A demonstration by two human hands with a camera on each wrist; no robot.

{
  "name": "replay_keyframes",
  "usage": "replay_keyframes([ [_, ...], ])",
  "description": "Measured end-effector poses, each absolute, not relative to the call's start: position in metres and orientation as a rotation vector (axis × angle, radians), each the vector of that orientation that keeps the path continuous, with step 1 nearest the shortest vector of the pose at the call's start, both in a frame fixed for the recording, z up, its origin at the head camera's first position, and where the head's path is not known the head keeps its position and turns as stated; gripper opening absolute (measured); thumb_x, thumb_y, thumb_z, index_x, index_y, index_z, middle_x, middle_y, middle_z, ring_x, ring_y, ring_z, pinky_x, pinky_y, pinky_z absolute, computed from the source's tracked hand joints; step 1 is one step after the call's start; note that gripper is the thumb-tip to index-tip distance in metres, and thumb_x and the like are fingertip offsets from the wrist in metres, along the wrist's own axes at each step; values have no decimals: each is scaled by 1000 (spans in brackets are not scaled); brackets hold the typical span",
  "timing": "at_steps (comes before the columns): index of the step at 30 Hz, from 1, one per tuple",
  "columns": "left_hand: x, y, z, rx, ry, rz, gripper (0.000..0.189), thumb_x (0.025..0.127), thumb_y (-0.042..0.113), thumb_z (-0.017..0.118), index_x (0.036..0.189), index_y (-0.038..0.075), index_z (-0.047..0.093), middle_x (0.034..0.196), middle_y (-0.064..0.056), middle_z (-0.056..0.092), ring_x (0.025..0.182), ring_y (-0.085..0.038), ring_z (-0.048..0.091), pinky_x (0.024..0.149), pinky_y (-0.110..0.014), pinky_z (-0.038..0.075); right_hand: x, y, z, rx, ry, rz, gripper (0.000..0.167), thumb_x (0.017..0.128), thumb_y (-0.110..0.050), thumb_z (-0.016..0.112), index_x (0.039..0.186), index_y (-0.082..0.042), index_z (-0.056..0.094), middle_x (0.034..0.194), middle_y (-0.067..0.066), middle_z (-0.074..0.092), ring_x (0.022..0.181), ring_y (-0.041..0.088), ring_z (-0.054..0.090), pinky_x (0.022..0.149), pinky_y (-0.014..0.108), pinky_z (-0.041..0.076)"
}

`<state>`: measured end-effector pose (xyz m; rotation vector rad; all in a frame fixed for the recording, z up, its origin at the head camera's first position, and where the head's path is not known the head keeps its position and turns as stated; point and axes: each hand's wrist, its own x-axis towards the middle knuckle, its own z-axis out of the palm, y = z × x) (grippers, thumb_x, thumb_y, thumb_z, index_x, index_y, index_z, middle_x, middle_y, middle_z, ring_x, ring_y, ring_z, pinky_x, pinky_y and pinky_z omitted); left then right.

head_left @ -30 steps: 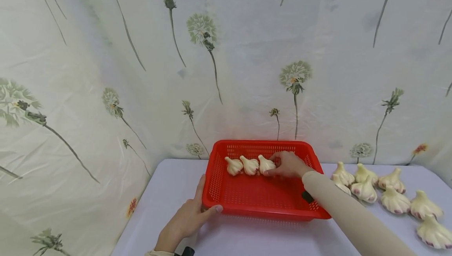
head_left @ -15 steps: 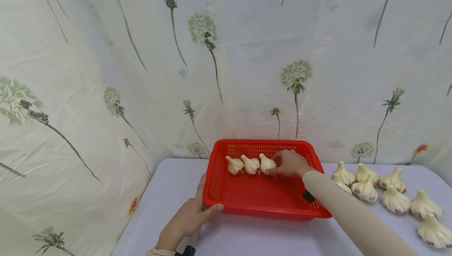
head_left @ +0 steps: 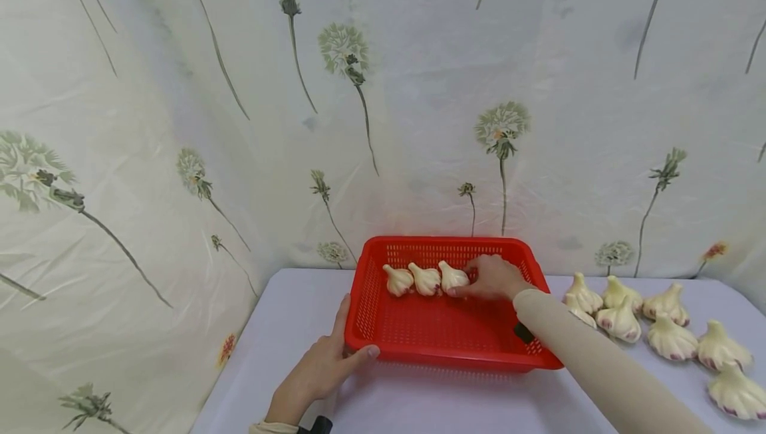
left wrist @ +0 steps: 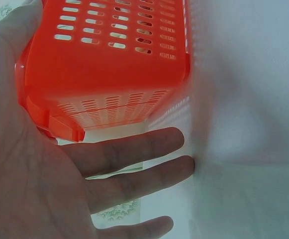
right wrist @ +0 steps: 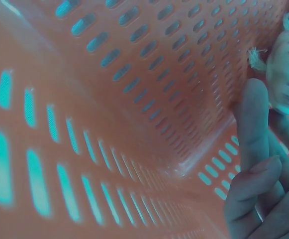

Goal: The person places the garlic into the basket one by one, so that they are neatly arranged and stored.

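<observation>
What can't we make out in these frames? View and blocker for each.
- Right side of the rightmost cream-white garlic bulb in the red slotted plastic basket: head view, behind the right hand.
- That bulb's full outline: right wrist view, cut by the right edge.
- Lower part of the leftmost cream-white bulb on the pale table: head view, behind the beige fabric sleeve.
- Part of the basket: left wrist view, cut by the top edge.

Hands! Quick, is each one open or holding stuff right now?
Left hand: open, touching the corner of the red basket.
Right hand: closed, holding the rightmost garlic bulb inside it.
</observation>
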<state>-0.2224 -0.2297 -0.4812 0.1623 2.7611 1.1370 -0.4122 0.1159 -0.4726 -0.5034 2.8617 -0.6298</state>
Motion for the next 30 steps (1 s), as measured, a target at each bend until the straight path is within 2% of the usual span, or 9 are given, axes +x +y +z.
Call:
replay_keyframes([
  [9,-220,-229,-478,150,2749,1143,108,93,70,65,171,36,-1,96,-1,68,80,-19,61,64,-35,50,-404,123,-461,-460,2917,-590,88,80,-77,76,129,-4,74,121,14,76,100,26,69,82,49,61],
  [15,-219,-230,-481,149,2744,1154,108,95,69,65,171,33,-2,91,0,67,81,-18,61,66,-35,49,-398,136,-431,-526,2874,-724,82,91,-70,71,131,2,70,103,11,79,69,19,74,78,44,61],
  [18,-219,-230,-481,157,2750,1164,108,95,68,65,171,32,-2,95,-1,69,83,-17,62,69,-35,51,-393,142,-416,-547,2854,-826,77,95,-66,69,130,3,71,113,18,77,60,16,73,82,45,62],
  [23,-220,-230,-480,168,2760,1160,107,95,67,66,171,34,-1,99,-1,71,84,-17,63,69,-36,51,-384,159,-396,-558,2847,-888,72,98,-63,67,129,2,71,120,22,75,63,16,74,80,43,62],
  [30,-219,-227,-479,164,2739,1159,106,95,66,66,171,37,-2,97,0,69,82,-18,61,65,-35,50,-380,197,-384,-478,2860,-896,68,98,-59,69,127,2,71,106,15,80,69,18,76,73,38,62],
])
